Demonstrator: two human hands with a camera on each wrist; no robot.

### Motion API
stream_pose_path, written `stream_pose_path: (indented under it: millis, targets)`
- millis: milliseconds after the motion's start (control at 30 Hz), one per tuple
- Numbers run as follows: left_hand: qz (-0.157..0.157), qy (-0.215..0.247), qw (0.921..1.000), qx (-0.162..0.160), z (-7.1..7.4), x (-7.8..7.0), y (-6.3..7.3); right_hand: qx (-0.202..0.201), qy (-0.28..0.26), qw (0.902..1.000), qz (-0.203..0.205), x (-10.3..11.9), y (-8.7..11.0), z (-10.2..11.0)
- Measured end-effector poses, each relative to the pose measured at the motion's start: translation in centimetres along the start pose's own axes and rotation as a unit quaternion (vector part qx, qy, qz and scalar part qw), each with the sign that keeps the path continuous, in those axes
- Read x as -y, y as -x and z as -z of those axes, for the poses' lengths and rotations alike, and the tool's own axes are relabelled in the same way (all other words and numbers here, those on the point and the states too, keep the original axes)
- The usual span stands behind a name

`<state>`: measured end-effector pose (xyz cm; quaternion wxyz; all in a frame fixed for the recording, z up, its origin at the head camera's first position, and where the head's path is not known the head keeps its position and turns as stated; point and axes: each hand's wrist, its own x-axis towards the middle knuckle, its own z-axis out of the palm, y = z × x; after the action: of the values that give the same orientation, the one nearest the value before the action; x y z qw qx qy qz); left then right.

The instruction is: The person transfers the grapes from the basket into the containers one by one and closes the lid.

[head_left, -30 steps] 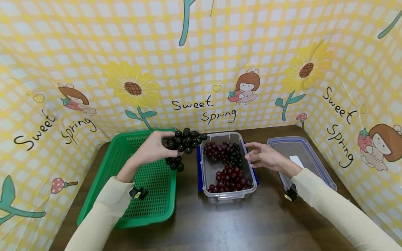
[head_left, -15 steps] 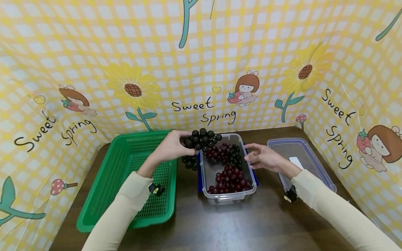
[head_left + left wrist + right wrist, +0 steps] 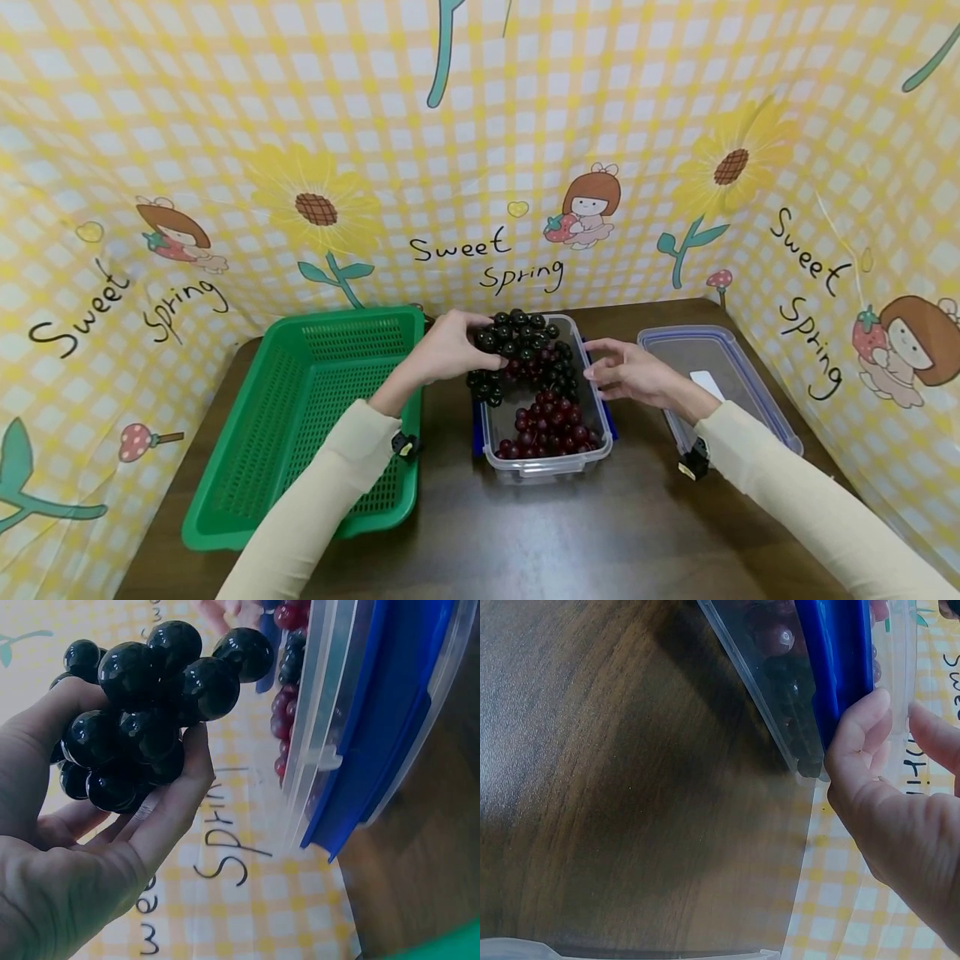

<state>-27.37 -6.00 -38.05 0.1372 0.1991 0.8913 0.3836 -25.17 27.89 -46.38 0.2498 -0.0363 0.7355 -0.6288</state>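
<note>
My left hand (image 3: 450, 348) grips a bunch of black grapes (image 3: 517, 333) over the left back part of a clear plastic container (image 3: 504, 421). In the left wrist view, thumb and fingers curl round the glossy black grapes, and part of the bunch dangles by the container's left rim. Inside the container lie red grapes (image 3: 551, 429) at the front, more red ones behind, partly hidden by the held bunch, and a dark bunch (image 3: 564, 372) along the right wall. Fingers of my right hand (image 3: 630, 375) rest loosely against the container's blue side clip (image 3: 844, 660), thumb held apart.
A green plastic basket (image 3: 330, 417) with slotted walls stands left of the container. On the right lies a clear lid (image 3: 757, 375) with a white label. All sit on a dark wooden table (image 3: 525, 533), with a yellow checked cloth (image 3: 465, 192) hanging behind and at the sides.
My left hand has carried the black grapes rightward, from beside the green basket to above the container. The right hand has stayed at the container's right side.
</note>
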Motion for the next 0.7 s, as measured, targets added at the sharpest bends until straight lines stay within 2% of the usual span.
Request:
stream_pose_path:
  millis: [167, 433, 700]
  targets:
    - [0.001, -0.008, 0.9999, 0.012, -1.1, -0.4, -0.4, 0.000, -0.002, 1.0000, 0.001, 0.1, -0.2, 0.0]
    - [0.004, -0.038, 0.9980, 0.051, -2.3, -0.6, -1.0, -0.002, -0.001, 1.0000, 0.001, 0.1, -0.2, 0.1]
    - [0.000, -0.091, 0.9939, 0.062, -3.8, -0.8, -1.5, -0.001, 0.000, 1.0000, 0.000, -0.2, -0.1, 0.1]
